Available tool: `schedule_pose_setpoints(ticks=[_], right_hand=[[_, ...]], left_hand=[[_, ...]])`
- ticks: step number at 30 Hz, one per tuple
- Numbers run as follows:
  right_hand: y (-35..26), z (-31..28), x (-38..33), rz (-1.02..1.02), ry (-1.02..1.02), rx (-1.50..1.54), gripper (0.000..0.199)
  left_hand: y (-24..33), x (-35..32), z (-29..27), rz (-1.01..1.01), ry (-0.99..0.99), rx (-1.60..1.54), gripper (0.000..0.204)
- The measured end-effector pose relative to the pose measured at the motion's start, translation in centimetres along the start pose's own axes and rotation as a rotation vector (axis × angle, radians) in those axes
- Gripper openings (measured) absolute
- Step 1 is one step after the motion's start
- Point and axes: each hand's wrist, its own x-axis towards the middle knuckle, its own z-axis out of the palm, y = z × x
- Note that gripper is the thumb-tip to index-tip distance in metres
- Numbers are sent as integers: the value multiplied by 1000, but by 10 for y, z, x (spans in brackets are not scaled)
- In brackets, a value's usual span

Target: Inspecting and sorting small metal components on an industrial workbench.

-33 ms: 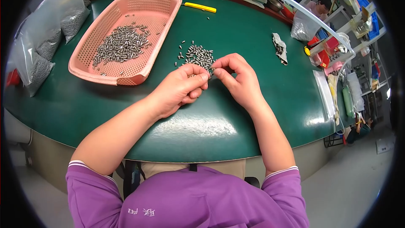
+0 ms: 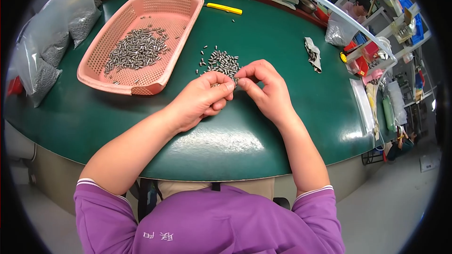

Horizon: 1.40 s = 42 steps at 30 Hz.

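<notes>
My left hand (image 2: 203,98) is closed, its thumb pressed against the curled index finger. Facing it, my right hand (image 2: 267,87) pinches with thumb and index finger. Between the fingertips of both hands is a small metal part (image 2: 236,81), mostly covered by the fingers. Just beyond them a loose pile of small silver metal cylinders (image 2: 220,60) lies on the green tabletop (image 2: 263,33). To the left, a pink plastic basket (image 2: 113,87) with perforated walls holds a larger heap of similar metal cylinders (image 2: 136,49).
A yellow utility knife (image 2: 224,8) lies beyond the basket's right side. Clear plastic bags of small grey parts (image 2: 42,82) line the left edge. A crumpled wrapper with dark pieces (image 2: 312,55) rests toward the right. Bins and tools (image 2: 365,59) crowd the far right, where another person (image 2: 360,7) sits.
</notes>
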Motion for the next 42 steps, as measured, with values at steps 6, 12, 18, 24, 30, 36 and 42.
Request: schedule_pose_setpoints(ticks=[6,12,18,24,30,36,42], right_hand=[[-5,2,1,-208,24,-100,13],[14,-3,3,75,101,-166,15],[20,-5,1,206,25,-296,20],[28,1,2,163,50,-347,23],[29,1,3,25,53,-460,21],[20,-5,3,114,-6,-516,10],[0,-1,4,215,74,-55,10]], left_hand=[[0,1,-1,-6,-39,25,18],[1,0,-1,-27,-16,-16,12],[2,1,-2,-20,-18,-11,20],[3,-2,0,2,32,-12,25],[3,-2,0,15,35,-26,24],[2,-1,-3,13,19,-61,25],[2,-2,-5,19,-32,-113,26]])
